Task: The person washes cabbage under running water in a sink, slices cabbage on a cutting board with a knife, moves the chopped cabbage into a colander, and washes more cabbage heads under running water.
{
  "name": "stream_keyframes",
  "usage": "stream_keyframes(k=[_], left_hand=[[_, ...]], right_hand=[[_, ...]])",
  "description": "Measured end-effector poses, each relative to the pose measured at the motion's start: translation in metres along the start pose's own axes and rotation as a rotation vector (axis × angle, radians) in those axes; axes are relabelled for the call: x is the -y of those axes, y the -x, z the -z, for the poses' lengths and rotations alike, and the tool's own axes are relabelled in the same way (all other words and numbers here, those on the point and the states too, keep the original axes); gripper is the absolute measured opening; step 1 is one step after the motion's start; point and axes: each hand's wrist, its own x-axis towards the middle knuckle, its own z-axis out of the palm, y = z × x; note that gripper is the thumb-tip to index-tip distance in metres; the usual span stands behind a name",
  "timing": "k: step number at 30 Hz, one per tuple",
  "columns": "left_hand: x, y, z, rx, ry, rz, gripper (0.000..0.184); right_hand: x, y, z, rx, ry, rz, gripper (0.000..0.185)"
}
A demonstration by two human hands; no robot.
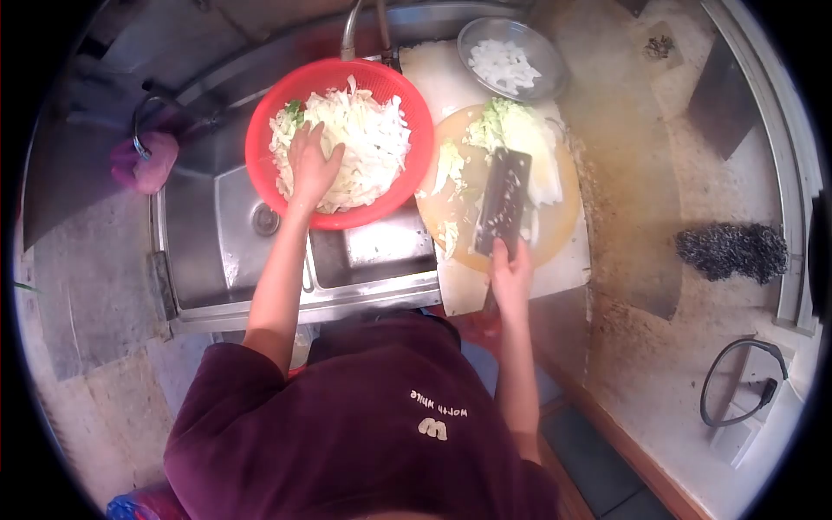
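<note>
My left hand lies with fingers apart on a heap of chopped cabbage inside a red plastic colander. In my right hand is a cleaver, gripped at the handle; bits of cabbage cling to its dark blade. The blade is over a round yellowish cutting board. A larger piece of napa cabbage rests at the back of the board, partly hidden by the blade. Small cut shreds are scattered to its left.
The colander stands over a steel sink with a faucet behind. A metal bowl of white cut pieces sits behind the board. On the right wall are a steel scrubber and a plugged cord. A pink bag hangs left.
</note>
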Motion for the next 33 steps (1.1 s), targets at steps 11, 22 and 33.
stream_keyframes(k=[11, 22, 33], left_hand=[[-0.154, -0.004, -0.086, 0.264, 0.392, -0.447, 0.043], [-0.164, 0.108, -0.078, 0.351, 0.246, -0.518, 0.073], [-0.192, 0.099, -0.117, 0.27, 0.706, -0.34, 0.037]], right_hand=[[-0.052, 0.063, 0.086, -0.296, -0.353, -0.314, 0.018], [-0.077, 0.037, 0.075, -0.205, -0.374, -0.41, 0.02], [-0.059, 0.024, -0.034, 0.075, -0.397, -0.313, 0.015]])
